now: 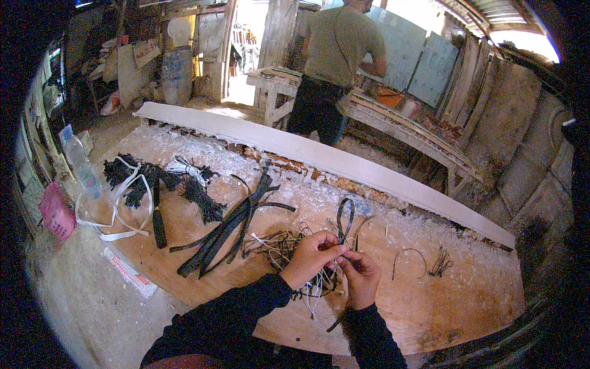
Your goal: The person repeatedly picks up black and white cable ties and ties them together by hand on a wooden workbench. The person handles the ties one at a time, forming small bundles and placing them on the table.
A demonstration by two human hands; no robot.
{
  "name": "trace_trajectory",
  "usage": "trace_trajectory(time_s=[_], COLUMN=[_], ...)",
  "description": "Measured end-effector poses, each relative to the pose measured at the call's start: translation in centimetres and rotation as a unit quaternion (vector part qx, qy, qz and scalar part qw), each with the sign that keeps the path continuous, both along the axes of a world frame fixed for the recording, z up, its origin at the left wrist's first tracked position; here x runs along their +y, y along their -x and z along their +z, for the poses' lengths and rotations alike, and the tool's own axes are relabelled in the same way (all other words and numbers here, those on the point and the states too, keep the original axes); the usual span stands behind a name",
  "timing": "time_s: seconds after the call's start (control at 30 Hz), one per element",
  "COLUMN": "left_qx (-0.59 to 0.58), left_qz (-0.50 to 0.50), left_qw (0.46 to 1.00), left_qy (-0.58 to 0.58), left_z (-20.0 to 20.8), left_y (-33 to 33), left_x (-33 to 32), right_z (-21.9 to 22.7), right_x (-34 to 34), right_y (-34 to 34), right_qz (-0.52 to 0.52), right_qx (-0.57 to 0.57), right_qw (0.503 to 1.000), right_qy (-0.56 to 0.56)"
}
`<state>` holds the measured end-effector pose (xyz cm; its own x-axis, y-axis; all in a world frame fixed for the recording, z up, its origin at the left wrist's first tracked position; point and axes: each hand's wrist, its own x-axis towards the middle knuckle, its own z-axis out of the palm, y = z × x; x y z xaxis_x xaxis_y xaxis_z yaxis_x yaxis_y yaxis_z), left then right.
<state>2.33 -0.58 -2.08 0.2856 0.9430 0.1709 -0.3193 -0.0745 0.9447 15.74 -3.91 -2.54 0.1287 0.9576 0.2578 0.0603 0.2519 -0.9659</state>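
My left hand (313, 257) and my right hand (361, 274) meet over the wooden table (424, 310), fingertips pinched close together. Between them they hold a black strip (345, 216), bent into an upright loop above the fingers. Its lower end seems to hang beneath my right hand. Below and beside my left hand lies a tangle of thin black and white cords (270, 247). Further left is a pile of flat black strips (230, 230). To the right of my hands rest a thin curved cord (410, 251) and a small dark bundle of cord (440, 262).
Bundles of black cord (200, 200), a white strap (126, 235) and a black-handled tool (158, 224) lie at the table's left. A plastic bottle (78, 157) and a pink bag (56, 211) sit beyond. A long pale board (319, 155) borders the far edge. Another person (338, 55) stands at a bench.
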Motion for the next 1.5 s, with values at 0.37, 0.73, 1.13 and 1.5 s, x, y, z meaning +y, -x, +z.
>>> trace_trajectory(time_s=[0.37, 0.73, 1.13, 1.5], left_qx=[0.010, 0.055, 0.035, 0.026], left_qz=[0.005, 0.002, 0.041, 0.044], left_qw=[1.000, 0.998, 0.997, 0.996], left_qy=[0.011, -0.019, -0.049, -0.070], left_z=[0.4, 0.4, -0.1, 0.2], left_y=[-0.1, 0.0, -0.2, 0.0], left_x=[-0.3, -0.2, -0.1, -0.2], right_z=[-1.6, -1.1, -1.4, -0.2], right_x=[0.6, 0.5, 1.0, 0.5], right_y=[-0.7, -0.7, -0.3, -0.2], right_qz=[-0.034, 0.002, 0.078, 0.108], right_qx=[-0.064, -0.017, -0.020, 0.038], right_qw=[0.996, 1.000, 0.997, 0.993], right_qy=[-0.042, 0.003, -0.008, 0.030])
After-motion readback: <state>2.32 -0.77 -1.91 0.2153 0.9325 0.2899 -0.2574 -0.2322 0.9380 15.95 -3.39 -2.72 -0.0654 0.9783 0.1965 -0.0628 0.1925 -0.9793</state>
